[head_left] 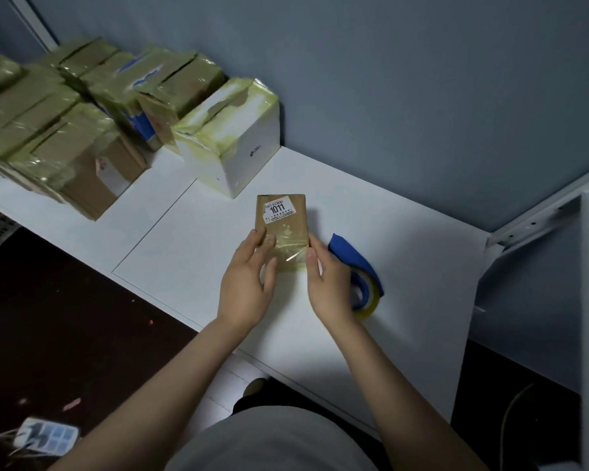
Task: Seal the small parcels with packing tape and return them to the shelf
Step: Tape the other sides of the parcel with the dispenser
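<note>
Left hand (249, 277) pressed the tape (288, 254) flat-fingered; right hand (327, 280) pinched the small parcel (281, 215) by its edge; smoothing outward firmly seemed wisest.

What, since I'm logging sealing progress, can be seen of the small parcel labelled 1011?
The parcel is a small, flat brown cardboard packet lying flat on the white table. A white barcode label reading 1011 sits on its far half. Glossy, wrinkled clear tape covers its near end. The left hand presses straight fingers on the taped left edge; the right hand grips the right edge, thumb on the tape.
</note>
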